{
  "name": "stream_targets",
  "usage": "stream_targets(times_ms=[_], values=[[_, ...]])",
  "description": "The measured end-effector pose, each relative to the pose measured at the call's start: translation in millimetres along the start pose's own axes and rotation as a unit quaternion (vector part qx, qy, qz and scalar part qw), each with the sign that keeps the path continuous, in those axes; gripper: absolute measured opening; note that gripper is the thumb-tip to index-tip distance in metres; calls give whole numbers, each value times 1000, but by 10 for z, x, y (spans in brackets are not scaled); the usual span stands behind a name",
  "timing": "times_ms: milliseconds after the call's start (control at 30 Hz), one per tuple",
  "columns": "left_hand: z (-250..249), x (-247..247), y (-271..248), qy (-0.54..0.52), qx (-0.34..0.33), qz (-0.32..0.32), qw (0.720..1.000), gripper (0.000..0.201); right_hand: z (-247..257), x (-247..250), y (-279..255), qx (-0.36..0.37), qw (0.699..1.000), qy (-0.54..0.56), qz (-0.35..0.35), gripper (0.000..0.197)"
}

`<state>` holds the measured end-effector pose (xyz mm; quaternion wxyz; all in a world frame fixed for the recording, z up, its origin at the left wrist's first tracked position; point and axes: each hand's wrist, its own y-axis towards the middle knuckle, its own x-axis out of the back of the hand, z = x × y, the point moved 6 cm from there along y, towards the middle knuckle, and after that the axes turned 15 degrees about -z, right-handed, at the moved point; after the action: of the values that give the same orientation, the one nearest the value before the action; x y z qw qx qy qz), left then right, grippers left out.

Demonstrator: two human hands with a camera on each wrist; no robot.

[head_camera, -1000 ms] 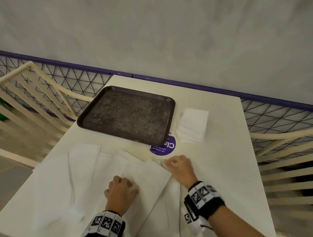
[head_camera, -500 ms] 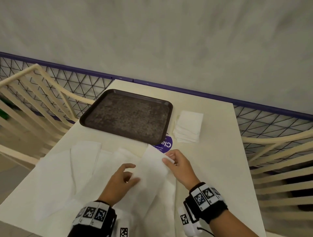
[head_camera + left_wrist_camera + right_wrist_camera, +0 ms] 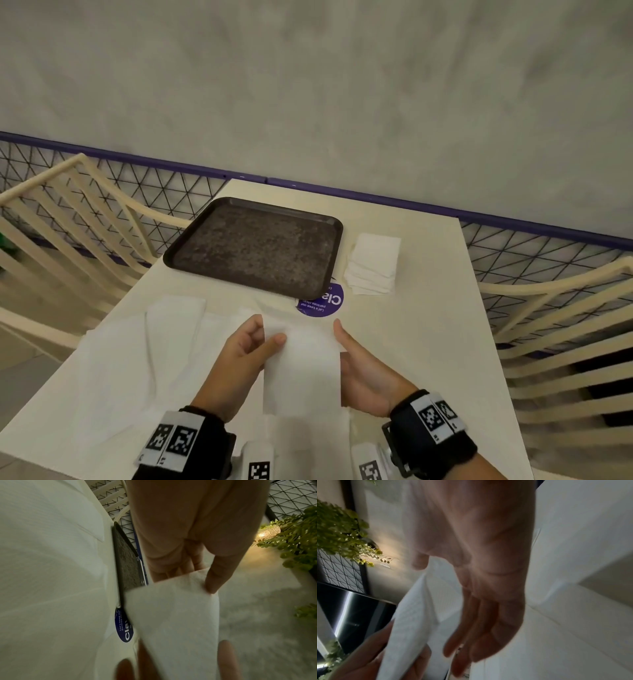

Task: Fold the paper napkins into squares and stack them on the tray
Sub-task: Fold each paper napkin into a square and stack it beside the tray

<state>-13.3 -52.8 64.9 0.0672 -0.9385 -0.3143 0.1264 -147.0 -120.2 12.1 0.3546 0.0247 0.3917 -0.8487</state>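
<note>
My left hand [image 3: 269,334] pinches the upper left corner of a white napkin strip [image 3: 301,366] between thumb and fingers and holds it above the table. My right hand [image 3: 346,346] is at the strip's right edge, its fingers straight behind the paper and its thumb upright beside it. The left wrist view shows my left hand [image 3: 193,566] pinching the napkin [image 3: 171,615]. In the right wrist view, my right hand [image 3: 479,601] lies flat behind the napkin [image 3: 412,622]. The dark tray [image 3: 191,246] lies beyond, with nothing on it.
A stack of folded napkins [image 3: 373,263] sits right of the tray. Unfolded napkins [image 3: 137,359] cover the near left of the cream table [image 3: 428,342]. A purple round sticker [image 3: 320,303] shows by the tray's near corner. Cream chairs [image 3: 561,325] and a wire fence flank the table.
The napkin strip was lifted off the table. My left hand went from resting on the paper to pinching its upper left corner, and my right hand slid behind the right edge.
</note>
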Motion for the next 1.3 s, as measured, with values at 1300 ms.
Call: stream_targets(times_ms=[1300], values=[[-277,-208,-126,101,-57,-25,993,9,717,121,-670,518,799,-245,-183,50]])
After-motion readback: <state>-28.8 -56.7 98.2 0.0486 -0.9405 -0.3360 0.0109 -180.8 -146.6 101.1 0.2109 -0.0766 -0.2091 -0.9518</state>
